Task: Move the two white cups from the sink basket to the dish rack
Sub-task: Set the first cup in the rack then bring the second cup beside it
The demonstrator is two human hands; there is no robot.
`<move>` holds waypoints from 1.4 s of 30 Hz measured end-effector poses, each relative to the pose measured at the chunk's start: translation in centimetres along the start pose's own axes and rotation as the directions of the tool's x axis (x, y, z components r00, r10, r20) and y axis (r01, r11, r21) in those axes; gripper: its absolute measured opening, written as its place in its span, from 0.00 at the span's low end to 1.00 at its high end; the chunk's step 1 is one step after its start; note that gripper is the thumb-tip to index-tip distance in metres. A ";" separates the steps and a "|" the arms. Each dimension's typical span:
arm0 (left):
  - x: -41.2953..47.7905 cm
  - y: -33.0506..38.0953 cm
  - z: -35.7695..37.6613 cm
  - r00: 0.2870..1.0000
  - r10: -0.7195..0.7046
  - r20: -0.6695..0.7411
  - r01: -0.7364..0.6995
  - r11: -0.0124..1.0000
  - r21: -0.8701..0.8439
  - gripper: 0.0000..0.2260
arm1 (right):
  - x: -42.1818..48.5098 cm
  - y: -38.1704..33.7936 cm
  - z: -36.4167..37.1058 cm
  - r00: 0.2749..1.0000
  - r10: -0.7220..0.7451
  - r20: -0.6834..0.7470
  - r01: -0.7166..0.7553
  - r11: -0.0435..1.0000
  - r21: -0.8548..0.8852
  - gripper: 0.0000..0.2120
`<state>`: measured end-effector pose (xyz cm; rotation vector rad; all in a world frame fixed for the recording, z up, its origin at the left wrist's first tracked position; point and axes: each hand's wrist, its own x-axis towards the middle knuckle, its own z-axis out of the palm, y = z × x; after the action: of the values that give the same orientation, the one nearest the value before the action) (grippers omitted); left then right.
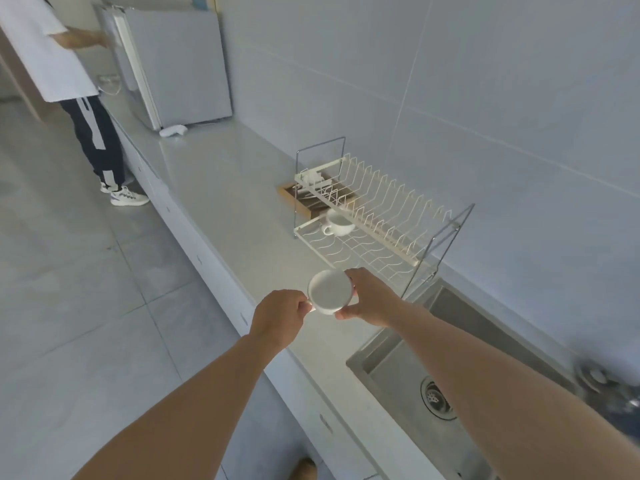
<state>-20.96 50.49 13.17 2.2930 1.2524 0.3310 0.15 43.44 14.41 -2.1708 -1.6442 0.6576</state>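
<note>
Both hands are holding one white cup (328, 292) above the pale countertop (221, 188), just in front of the dish rack (374, 216). The left hand (281, 315) is pinching the cup's handle, its fingers curled shut around it. The right hand (370, 297) is cupping the far side of the body, thumb underneath and fingers wrapped over the rim edge. The cup is tipping toward the person, so its round opening is facing the camera.

The second white cup (337, 224) is already sitting upright on the rack's lower wire shelf, near its left end, handle pointing outward. The upper tier of slotted wires is standing bare above it.

To the right, the steel sink (391, 368) is showing its drain (437, 398). Behind the rack a wooden tray (294, 199) is lying on the counter. Further along, another person in a white shirt (38, 46) is reaching toward a small grey fridge (180, 64).
</note>
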 end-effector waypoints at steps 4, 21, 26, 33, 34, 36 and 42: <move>5.7 -0.8 1.3 0.998 0.062 0.015 -0.062 0.998 0.004 0.20 | 4.4 2.2 0.2 0.998 0.057 -0.013 -0.056 0.996 0.073 0.43; 22.1 -0.4 7.1 0.937 0.271 0.222 -0.260 0.962 -0.080 0.09 | 11.7 8.2 0.9 0.875 0.457 -0.157 -0.403 0.870 0.285 0.39; 25.3 -0.2 8.9 0.902 0.331 0.277 -0.310 0.943 -0.116 0.09 | 12.8 9.2 1.8 0.787 0.596 -0.159 -0.513 0.776 0.368 0.42; 28.1 0.0 10.8 0.874 0.406 0.269 -0.378 0.913 -0.151 0.10 | 14.0 9.7 1.6 0.685 0.705 -0.182 -0.575 0.677 0.459 0.40; 28.4 0.1 10.9 0.868 0.417 0.270 -0.386 0.908 -0.163 0.10 | 14.1 9.7 1.5 0.680 0.710 -0.183 -0.576 0.671 0.467 0.40; 28.7 0.3 10.9 0.855 0.433 0.285 -0.394 0.900 -0.186 0.11 | 14.2 9.5 1.3 0.666 0.727 -0.166 -0.590 0.650 0.479 0.40; 28.8 -0.1 10.1 0.807 0.481 0.342 -0.403 0.872 -0.277 0.12 | 14.1 7.8 1.7 0.588 0.796 -0.144 -0.696 0.589 0.411 0.39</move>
<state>-0.85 71.53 3.79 2.3070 0.4468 0.1157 8.66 54.88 6.68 -2.5057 -0.3227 0.6624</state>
